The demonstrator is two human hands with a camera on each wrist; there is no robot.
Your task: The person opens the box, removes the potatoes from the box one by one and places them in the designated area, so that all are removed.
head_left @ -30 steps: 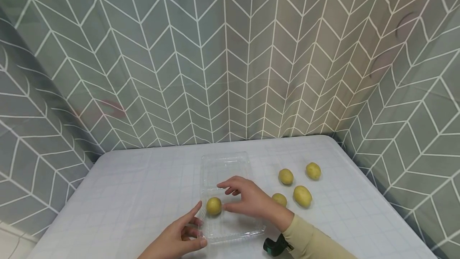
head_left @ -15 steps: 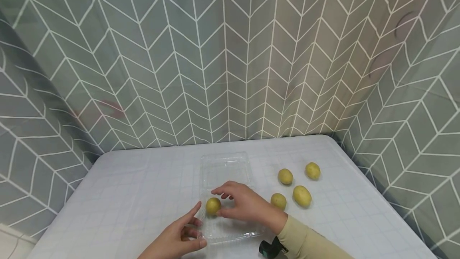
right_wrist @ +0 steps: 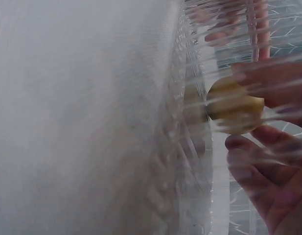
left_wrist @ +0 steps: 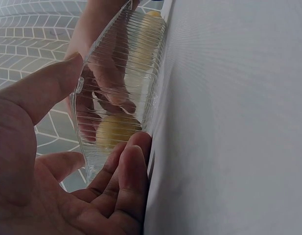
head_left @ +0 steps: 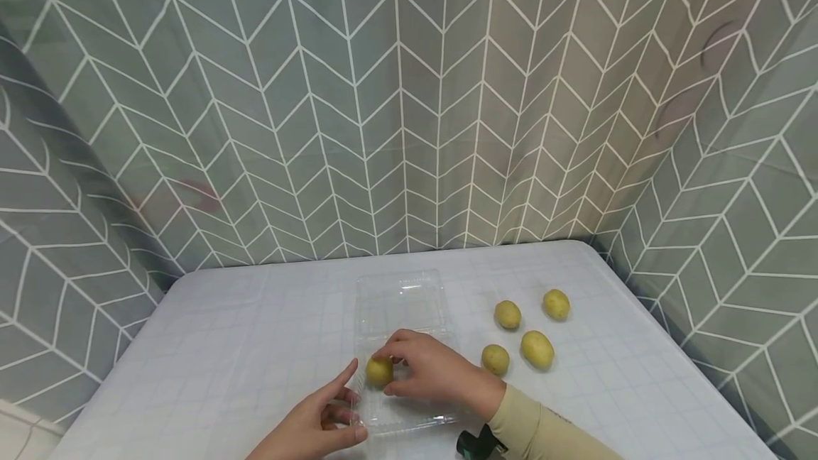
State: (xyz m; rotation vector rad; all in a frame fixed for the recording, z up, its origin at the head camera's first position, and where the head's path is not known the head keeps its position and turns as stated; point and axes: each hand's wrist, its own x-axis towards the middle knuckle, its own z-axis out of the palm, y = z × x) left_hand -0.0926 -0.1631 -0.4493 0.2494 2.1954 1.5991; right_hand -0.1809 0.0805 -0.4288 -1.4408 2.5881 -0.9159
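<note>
A round yellow lemon (head_left: 379,373) lies near the left side of the clear plastic clamshell box (head_left: 415,414), whose lid (head_left: 399,304) is folded back. My right hand (head_left: 431,371) reaches into the box, its curled fingers around the lemon (right_wrist: 234,105) from above and from the side. At the box's left side stands my left hand (head_left: 316,417), with relaxed fingers touching the ribbed wall (left_wrist: 119,73). In the left wrist view its thumb is by the upper rim and several fingertips lie low against the plastic.
To the right of the box lie several more lemons, among them one near the right forearm (head_left: 495,359) and a larger one (head_left: 537,350). A white cloth (head_left: 255,332) covers the table. Patterned curtains (head_left: 409,126) stand behind and on both sides.
My right hand has moved left and down onto the lemon in the box, its fingers closing around it. The left hand has stayed at the box's side.
</note>
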